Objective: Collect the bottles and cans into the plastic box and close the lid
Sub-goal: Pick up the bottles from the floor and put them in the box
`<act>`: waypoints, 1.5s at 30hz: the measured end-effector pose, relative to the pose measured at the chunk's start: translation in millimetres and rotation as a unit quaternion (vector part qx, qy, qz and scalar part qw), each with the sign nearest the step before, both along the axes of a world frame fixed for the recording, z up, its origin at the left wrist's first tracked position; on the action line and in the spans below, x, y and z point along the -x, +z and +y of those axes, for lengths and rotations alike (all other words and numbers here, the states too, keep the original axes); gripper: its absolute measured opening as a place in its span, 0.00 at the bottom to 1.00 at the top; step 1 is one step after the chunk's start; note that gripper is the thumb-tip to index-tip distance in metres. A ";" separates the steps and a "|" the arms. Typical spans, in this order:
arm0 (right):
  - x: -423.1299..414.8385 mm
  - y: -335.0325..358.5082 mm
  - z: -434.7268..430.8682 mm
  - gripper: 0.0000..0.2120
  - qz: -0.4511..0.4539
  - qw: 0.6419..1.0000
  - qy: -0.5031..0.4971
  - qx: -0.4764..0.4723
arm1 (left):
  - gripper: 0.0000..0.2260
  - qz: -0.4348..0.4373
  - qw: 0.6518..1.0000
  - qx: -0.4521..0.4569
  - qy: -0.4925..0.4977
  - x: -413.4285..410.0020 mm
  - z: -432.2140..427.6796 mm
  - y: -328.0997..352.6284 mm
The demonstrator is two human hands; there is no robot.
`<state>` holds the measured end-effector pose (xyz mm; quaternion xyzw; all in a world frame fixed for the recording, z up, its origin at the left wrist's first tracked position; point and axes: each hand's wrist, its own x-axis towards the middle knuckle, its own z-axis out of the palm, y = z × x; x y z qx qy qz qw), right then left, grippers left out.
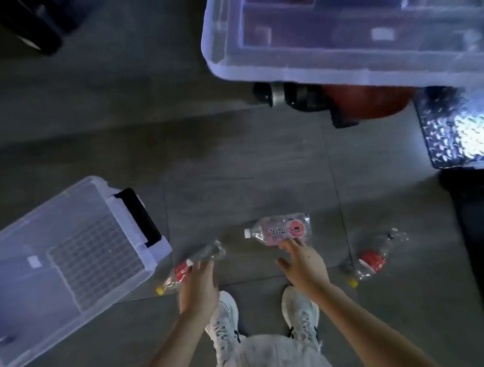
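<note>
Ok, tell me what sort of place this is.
Probably a garage, workshop or storage room. It has a bare grey tiled floor, a shiny metal tread plate, and some red wheeled equipment partly hidden by a big clear bin.

I take this for a garage or utility room. Grey floor tiles (262, 168), diamond-plate metal (462, 127) at right, a red wheeled object (371, 98) at upper centre.

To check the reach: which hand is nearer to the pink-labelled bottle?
Right. The right hand reaches the pink-labelled bottle; the left hand lies apart, at a red-labelled bottle.
</note>
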<state>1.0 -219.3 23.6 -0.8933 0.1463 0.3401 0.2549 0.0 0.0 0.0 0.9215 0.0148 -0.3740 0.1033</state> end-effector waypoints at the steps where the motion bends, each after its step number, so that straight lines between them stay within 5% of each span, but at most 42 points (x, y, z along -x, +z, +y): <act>1: -3.1 -21.4 4.1 0.17 -0.010 1.000 0.025 -0.006 | 0.19 -0.010 1.000 -0.011 -0.008 -1.7 1.6 -22.8; 9: -17.7 -204.5 100.5 0.33 -0.047 0.958 0.277 -0.064 | 0.33 -0.044 0.989 -0.140 -0.010 21.1 57.9 -201.2; 15: -28.7 -261.7 142.4 0.36 -0.054 0.928 0.357 -0.088 | 0.38 -0.107 0.988 -0.107 -0.037 30.4 93.5 -233.1; 22: -47.3 -155.3 99.0 0.39 -0.102 0.962 0.214 -0.133 | 0.30 -0.055 0.993 0.055 0.088 9.3 47.5 -113.6; 25: -62.8 -72.4 100.7 0.48 -0.175 0.966 0.140 -0.131 | 0.28 -0.120 0.974 0.107 0.163 -8.6 36.7 -31.4; 28: -79.2 -0.9 122.4 0.46 -0.230 0.955 0.118 -0.148 | 0.31 -0.204 0.955 0.088 0.195 -23.2 59.5 40.6; 34: -95.4 51.3 207.5 0.29 -0.135 0.963 0.128 -0.197 | 0.34 -0.220 0.870 0.083 0.433 -36.1 170.8 92.3; 39: -95.5 21.9 294.3 0.18 -0.097 0.961 0.158 -0.203 | 0.31 -0.047 0.745 0.152 0.648 -62.3 251.9 29.1; 45: -85.6 -42.3 327.0 0.13 -0.074 0.981 0.100 -0.146 | 0.23 0.144 0.668 0.207 0.701 -105.2 272.2 -51.7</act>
